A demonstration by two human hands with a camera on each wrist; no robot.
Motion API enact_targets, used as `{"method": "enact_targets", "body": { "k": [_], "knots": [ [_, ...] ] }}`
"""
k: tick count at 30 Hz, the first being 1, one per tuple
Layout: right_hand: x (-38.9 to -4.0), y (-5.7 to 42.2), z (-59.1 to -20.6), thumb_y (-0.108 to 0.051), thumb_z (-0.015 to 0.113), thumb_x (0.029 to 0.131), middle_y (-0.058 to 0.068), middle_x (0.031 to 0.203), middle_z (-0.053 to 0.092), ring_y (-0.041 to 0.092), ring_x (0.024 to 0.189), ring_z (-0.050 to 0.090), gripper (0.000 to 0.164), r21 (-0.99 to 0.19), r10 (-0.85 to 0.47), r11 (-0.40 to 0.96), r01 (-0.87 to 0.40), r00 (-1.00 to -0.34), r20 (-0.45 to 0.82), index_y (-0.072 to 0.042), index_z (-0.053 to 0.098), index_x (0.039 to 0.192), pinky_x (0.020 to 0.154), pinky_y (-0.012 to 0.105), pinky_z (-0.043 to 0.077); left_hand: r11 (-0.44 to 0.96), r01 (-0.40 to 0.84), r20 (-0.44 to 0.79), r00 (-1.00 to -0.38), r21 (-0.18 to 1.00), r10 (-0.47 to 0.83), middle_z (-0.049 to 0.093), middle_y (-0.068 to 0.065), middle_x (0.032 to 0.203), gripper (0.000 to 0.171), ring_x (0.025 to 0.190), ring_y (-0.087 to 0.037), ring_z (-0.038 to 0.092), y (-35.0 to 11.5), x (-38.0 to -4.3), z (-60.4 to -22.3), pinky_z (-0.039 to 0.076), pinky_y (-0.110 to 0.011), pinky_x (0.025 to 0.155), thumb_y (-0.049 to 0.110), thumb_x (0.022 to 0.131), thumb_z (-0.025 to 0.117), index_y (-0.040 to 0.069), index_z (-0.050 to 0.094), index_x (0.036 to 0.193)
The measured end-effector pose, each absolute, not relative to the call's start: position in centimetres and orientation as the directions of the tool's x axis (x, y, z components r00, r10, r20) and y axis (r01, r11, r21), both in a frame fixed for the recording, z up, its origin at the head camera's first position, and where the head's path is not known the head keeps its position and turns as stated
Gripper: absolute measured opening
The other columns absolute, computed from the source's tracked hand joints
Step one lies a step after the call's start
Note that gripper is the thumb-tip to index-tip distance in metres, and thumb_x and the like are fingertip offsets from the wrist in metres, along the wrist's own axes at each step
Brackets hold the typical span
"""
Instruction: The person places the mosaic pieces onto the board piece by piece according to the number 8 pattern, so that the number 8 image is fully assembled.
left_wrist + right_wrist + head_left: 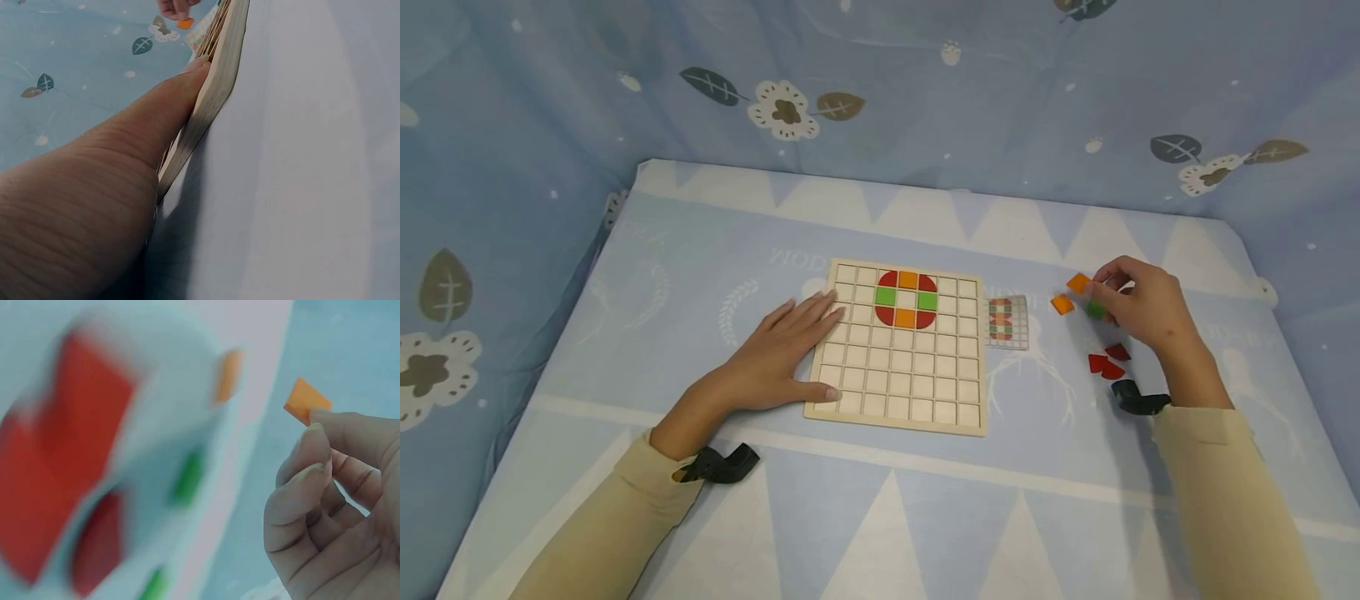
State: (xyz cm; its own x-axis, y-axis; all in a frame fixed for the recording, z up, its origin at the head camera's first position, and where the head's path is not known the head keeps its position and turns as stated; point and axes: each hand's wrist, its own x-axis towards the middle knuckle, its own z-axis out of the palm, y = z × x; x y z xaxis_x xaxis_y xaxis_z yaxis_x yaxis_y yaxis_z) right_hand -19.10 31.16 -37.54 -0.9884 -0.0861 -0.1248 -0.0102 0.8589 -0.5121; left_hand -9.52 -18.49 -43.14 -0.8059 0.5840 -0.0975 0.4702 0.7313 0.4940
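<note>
A wooden grid board (pixel 898 385) lies on the table, its upper cells holding a ring of red, orange and green tiles around one bare cell. My left hand (pixel 775 354) rests on the board's left edge with fingers spread, the thumb near the lower left corner. To the right, my right hand (pixel 1138 302) pinches an orange square tile (pixel 305 399) between thumb and fingers, raised over the table. Beneath that hand lie another orange tile (pixel 1062 304) and a green tile (pixel 1096 310), partly hidden by the fingers. Several red tiles (pixel 1109 367) sit closer to the wrist.
A small pattern card (pixel 1017 325) stands out from beside the board's right edge. Each wrist carries a black camera mount (pixel 730 464). Patterned blue cloth (pixel 925 100) hangs behind the table and at its sides.
</note>
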Motion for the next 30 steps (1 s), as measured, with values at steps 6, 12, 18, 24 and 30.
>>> {"method": "enact_targets", "body": {
  "k": [6,12,18,24,30],
  "knots": [
    [-18.1,25.4,-35.0,-0.02,0.067,0.104,0.012,0.094,0.067,0.026,0.07,0.063,0.018,-0.551,-0.26,0.811,-0.194,-0.965,-0.043,-0.004,0.067,0.11,0.058,0.029,0.049,0.736,0.466,-0.103,-0.808,0.491,0.58,0.002,-0.007,0.176,0.113,0.161,-0.025,-0.001,-18.5,-9.5,-43.0,0.0,-0.05,0.127,0.065,0.088,0.074,0.011,0.015,0.169],
    [-17.4,18.3,-35.9,-0.017,0.067,0.103,0.004,0.083,0.063,0.021,0.073,0.054,0.01,-0.577,-0.52,0.727,-0.373,-0.847,-0.108,-0.009,0.069,0.099,0.066,0.037,0.047,0.734,0.468,-0.101,-0.807,0.492,0.582,0.002,-0.006,0.176,0.113,0.161,-0.024,-0.001,-18.5,-9.6,-43.1,-0.001,-0.05,0.127,0.065,0.089,0.073,0.012,0.015,0.169],
    [-17.0,14.2,-37.6,-0.014,0.069,0.101,-0.001,0.077,0.062,0.018,0.069,0.053,0.007,-0.61,-0.638,0.655,-0.446,-0.759,-0.129,-0.01,0.07,0.096,0.065,0.035,0.046,0.722,0.479,-0.092,-0.799,0.499,0.594,0.003,-0.007,0.176,0.113,0.161,-0.024,-0.001,-18.2,-9.7,-43.2,-0.001,-0.05,0.127,0.065,0.089,0.074,0.011,0.015,0.169],
    [-16.7,12.9,-38.8,-0.011,0.067,0.1,-0.002,0.076,0.062,0.017,0.068,0.054,0.007,-0.604,-0.656,0.652,-0.459,-0.74,-0.147,-0.01,0.07,0.094,0.067,0.035,0.047,0.728,0.468,-0.104,-0.802,0.501,0.588,0.003,-0.006,0.176,0.113,0.161,-0.024,0.0,-18.1,-9.6,-43.0,-0.001,-0.049,0.127,0.064,0.088,0.074,0.011,0.016,0.169],
    [-16.3,12.2,-39.1,-0.012,0.067,0.102,-0.001,0.075,0.06,0.017,0.067,0.053,0.01,-0.603,-0.659,0.65,-0.462,-0.739,-0.144,-0.01,0.068,0.092,0.065,0.035,0.046,0.734,0.463,-0.108,-0.806,0.496,0.582,0.003,-0.006,0.176,0.113,0.161,-0.024,0.0,-18.3,-9.5,-42.9,-0.001,-0.05,0.127,0.065,0.088,0.074,0.012,0.016,0.169]
  ]
}}
